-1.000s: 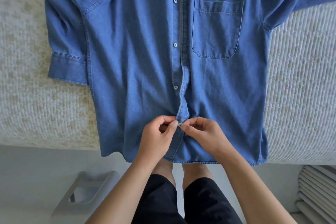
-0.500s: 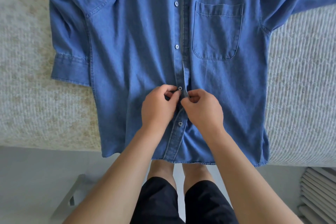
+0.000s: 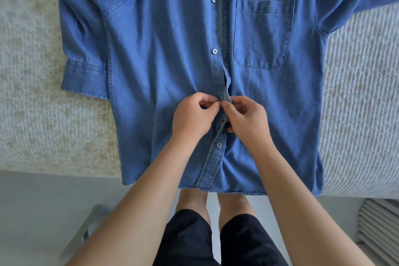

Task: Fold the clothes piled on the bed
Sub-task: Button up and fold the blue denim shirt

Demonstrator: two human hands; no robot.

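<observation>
While laid flat on the bed (image 3: 43,114), front up, blue denim shirt (image 3: 164,71) running lengthwise away from both hands, hem nearest, collar end farthest; left hand (image 3: 192,116) and right hand (image 3: 248,119) pinching the button placket (image 3: 224,97) between them.

Shirt (image 3: 164,71) flat on bed (image 3: 38,119), hem at near edge; both hands on placket (image 3: 224,97), pocket (image 3: 263,32) right.

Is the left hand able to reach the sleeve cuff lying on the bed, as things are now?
Probably yes: the cuff lies flat and uncovered on the bed, with nothing between. But the left hand now pinches the shirt placket and must let go first.
</observation>
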